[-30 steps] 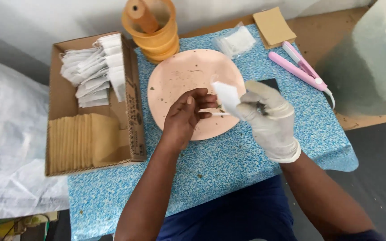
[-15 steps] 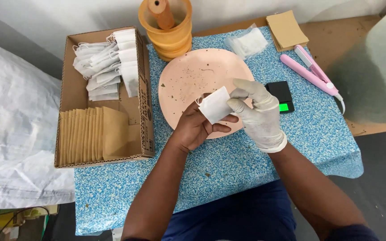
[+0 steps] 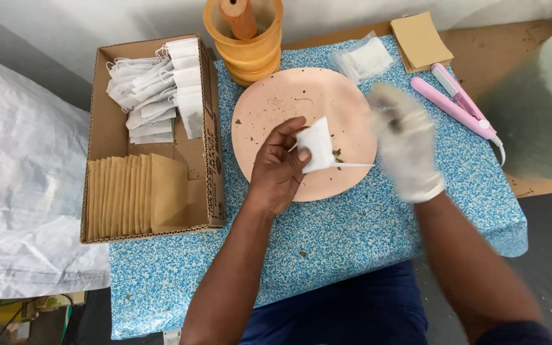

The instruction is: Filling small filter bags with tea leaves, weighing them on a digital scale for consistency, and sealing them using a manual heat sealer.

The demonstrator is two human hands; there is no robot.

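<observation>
White filter paper, pinched tight: the bare left hand [image 3: 277,167] has a small white sachet [image 3: 317,145] clamped between thumb and fingers, held over the lower middle of the pink round plate [image 3: 276,102]. A thin white stick [image 3: 352,165] juts out to the right below the sachet, with dark leaf crumbs at its mouth. To do this well, I'd say keep the sachet's opening over the plate so any spill lands there, and pinch near an edge, not across the mouth. The gloved right hand [image 3: 407,150] is blurred at centre right, above the blue speckled tabletop [image 3: 327,236]; whether its grip is loose or clenched, I cannot tell. At upper left, a cardboard box [image 3: 103,128] holds more white sachets and brown envelopes. A pink sealer [image 3: 458,105] lies at upper right.
</observation>
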